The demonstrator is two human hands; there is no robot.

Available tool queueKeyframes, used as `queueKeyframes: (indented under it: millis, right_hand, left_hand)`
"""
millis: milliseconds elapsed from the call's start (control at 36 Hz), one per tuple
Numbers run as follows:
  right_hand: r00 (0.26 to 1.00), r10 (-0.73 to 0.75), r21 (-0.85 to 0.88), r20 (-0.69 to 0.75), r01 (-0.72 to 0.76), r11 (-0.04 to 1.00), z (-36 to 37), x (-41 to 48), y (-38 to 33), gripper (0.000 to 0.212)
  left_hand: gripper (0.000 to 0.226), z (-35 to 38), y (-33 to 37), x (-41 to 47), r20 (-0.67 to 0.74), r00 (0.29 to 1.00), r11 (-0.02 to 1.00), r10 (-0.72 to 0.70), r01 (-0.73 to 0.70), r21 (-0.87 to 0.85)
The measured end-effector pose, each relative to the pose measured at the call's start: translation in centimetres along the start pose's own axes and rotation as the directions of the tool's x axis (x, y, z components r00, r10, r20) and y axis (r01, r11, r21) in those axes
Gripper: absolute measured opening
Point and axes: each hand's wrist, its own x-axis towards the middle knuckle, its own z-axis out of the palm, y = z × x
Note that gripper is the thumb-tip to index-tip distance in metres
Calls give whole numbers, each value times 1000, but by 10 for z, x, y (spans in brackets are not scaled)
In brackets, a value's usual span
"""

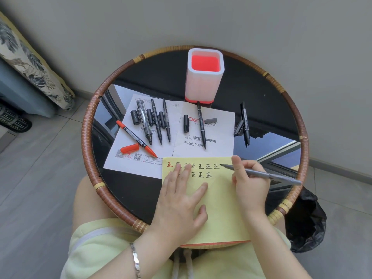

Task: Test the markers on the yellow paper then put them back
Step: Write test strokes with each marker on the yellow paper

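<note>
At a round glass surface [261,91], the right hand [249,184] grips a grey marker [261,174], tip at the yellow paper [221,208] beside two rows of test marks, while the left hand [181,198] lies flat, pinning the sheet. Testing looks well advanced; six uncapped markers [155,121] lie on white leaflets [181,141] and bare glass, the pen holder [205,77] apparently empty, so capping and returning remain.

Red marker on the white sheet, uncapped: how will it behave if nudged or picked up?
The red marker is a slim round barrel lying flat, so it probably rolls when nudged sideways. It looks rigid and light, likely an easy pinch. Its bare tip rests near the white sheet's printed edge and may smear ink if dragged.
</note>
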Motion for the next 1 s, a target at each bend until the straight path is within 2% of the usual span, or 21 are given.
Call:
queueKeyframes:
  millis: [111,167,250,306,444,556,722,833,917,1000]
  right_hand:
    - [988,83,-58,129,-76,995,-18,15,-12,4]
    - [979,101,-86,178,-86,993,-26,23,-21,9]
    - [969,42,-239,245,18,971,-30,37,-40,17]
    - [957,27,-364,288,83,928,-26,48,-51,25]
    - [918,104,-625,383,174,761,-3,79,-49,41]
    - [925,34,-732,379,278,622,24,90,-43,49]
    - [936,-47,-797,348,322,510,44,95,-44,48]
    - [939,-84,-771,333,323,548,37,95,-40,48]
    - [952,-149,-737,266,301,605,21,94,-39,29]
    - [970,-154,-727,187,242,642,1,97,-40,16]
  left_hand:
    - [38,0,4,4,-16,999,999,28,-27,23]
    - [36,1,5,4,-16,999,999,37,-36,39]
    - [35,3,6,4,-16,999,997,48,-47,59]
    - [35,5,5,3,-11,999,996,51,-50,75]
    - [40,1,7,3,23,999,995,34,-36,88]
    - [43,0,6,2,38,999,998,39,-41,43]
    - [44,-1,6,3,60,997,999,37,-39,32]
    - [44,-1,5,3,54,998,999,43,-44,26]
    - [45,-1,5,3,63,997,999,38,-39,26]
    - [45,-1,5,3,71,997,999,36,-38,37]
